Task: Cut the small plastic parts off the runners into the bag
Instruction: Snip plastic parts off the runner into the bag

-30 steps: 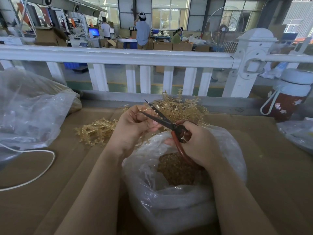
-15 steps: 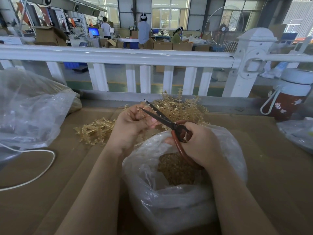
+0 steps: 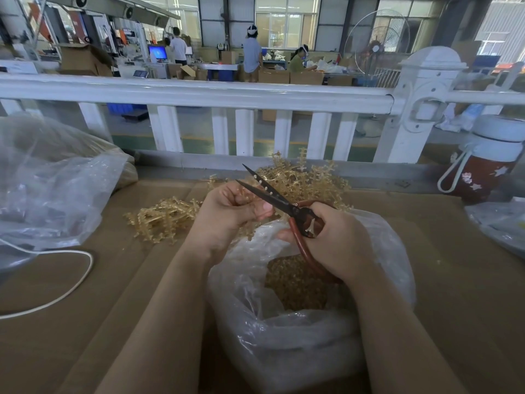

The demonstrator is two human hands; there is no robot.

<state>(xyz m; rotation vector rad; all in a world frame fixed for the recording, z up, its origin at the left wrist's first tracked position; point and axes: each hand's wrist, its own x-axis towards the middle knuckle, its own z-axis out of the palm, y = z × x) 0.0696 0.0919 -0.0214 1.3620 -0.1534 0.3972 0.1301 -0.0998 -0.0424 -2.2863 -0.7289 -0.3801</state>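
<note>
The right hand [image 3: 338, 240] grips the red handles of the scissors [image 3: 287, 207], fingers curled around them, and the dark blades stand apart, pointing up and to the left. The left hand [image 3: 227, 214] has its fingers bent together around a yellowish runner [image 3: 246, 194], which sits at the open blades; how much of it remains inside the fist is hard to see. Both hands are above the open clear plastic bag [image 3: 284, 331], and inside the bag lie many small cut parts [image 3: 292, 282]. Behind the hands are two piles of runners [image 3: 162, 220] on the cardboard-covered table [image 3: 468, 280]. At the right stands a red bottle [image 3: 485, 166], at the left another plastic bag [image 3: 51, 183] and a white cable [image 3: 71, 288]
</note>
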